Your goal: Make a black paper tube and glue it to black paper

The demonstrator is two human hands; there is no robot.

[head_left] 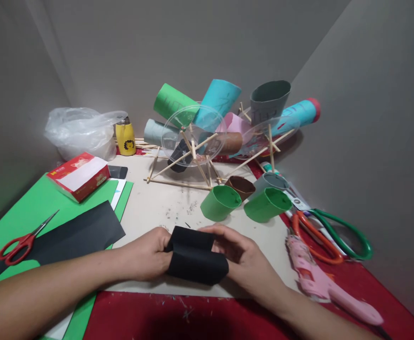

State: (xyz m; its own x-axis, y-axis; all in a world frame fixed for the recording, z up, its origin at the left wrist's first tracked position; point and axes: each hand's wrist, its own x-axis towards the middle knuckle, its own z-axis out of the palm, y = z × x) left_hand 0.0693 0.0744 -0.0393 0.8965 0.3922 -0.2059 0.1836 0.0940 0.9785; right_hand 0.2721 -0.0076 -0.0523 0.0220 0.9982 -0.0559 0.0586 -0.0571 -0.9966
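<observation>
Between my hands is a curled piece of black paper (197, 267), held above the pale board (157, 212) near its front edge. My left hand (153, 255) grips the paper's left end, its fingertips partly hidden inside the curl. At the right end, my right hand (242, 257) holds it with the fingers bent behind and the thumb low. Just beyond stand short paper tubes: a green tube (219, 204), another green tube (266, 207), a brown tube (242, 188) and a grey tube (272, 181).
A stick-framed wheel (193, 137) carrying coloured paper tubes stands at the back. Red scissors (19, 248) lie on a black sheet (75, 236) at left, near a red box (79, 177). At right are a pink glue gun (313, 274) and orange-and-green-handled tools (334, 241).
</observation>
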